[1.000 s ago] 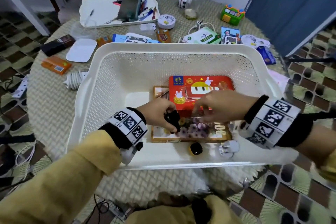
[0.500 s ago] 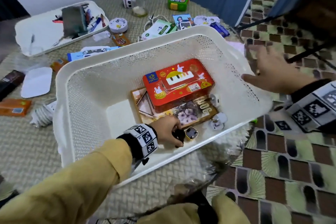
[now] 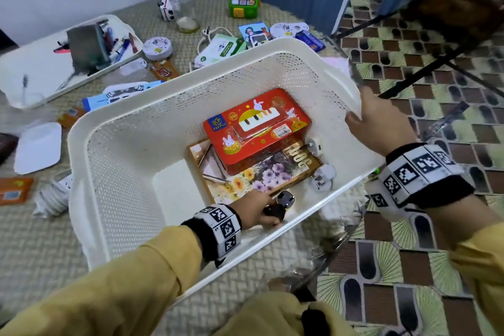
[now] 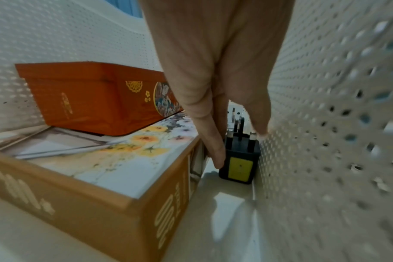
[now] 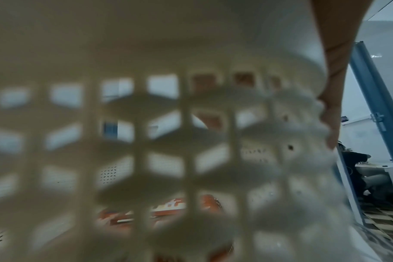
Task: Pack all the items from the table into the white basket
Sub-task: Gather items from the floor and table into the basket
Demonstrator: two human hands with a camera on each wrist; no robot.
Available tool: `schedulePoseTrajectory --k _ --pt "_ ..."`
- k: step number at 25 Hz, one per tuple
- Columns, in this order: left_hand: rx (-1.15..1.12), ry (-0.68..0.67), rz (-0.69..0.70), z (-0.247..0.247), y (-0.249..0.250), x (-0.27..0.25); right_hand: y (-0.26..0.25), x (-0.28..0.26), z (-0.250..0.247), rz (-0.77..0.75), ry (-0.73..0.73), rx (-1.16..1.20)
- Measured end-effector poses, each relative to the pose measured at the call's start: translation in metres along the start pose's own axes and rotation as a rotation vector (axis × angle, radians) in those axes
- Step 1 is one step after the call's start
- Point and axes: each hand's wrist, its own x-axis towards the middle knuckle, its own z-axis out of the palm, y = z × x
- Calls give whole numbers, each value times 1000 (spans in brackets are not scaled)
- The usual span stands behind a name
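Pinching the black plug adapter (image 4: 239,164) between the fingertips (image 4: 215,152) of the left hand (image 3: 253,211), low in the near corner of the white basket (image 3: 73,144), and setting it into the gap between the perforated wall and the flowered box (image 3: 261,174). Gripping the basket's right rim with the right hand (image 3: 381,123), thumb hooking inside and fingers wrapping outside, apparently steadying a corner overhanging the table (image 3: 35,254).

Judging the packing as barely under way. Lying inside so far: the red tin (image 3: 256,128) resting on the flowered box, and two white plugs (image 3: 321,176) beside them. Waiting out on the table: a green toy (image 3: 243,5), a toy ambulance (image 3: 167,4), a round white tin (image 3: 157,48), a wipes pack (image 3: 221,49), photo cards (image 3: 255,33), a white lid (image 3: 38,147), a coiled white cable (image 3: 51,196), an orange packet (image 3: 13,189) and a white tray (image 3: 32,73) of pens.

Showing from the left wrist alone the adapter's yellow label, its metal prongs, and the fingers flanking it hard against the wall. Reducing all that, in the head view, to a dark lump under the hand, with another small dark piece just beside it. Giving from the head alone the spread of leftovers outside the basket. Offering little from the right wrist: blurred mesh filling the frame, one finger (image 5: 332,109) at its edge, red glimmering through the holes.
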Motion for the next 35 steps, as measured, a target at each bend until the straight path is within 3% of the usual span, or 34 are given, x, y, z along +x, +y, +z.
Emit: schedulePoseTrajectory --k 11,18,35 --pt "-199 30 -64 4 4 7 -3 -2 1 11 14 -16" --pt "-166 36 36 -7 30 31 0 1 2 35 1 -30" --pt "-48 52 2 -22 31 43 9 8 8 9 73 11"
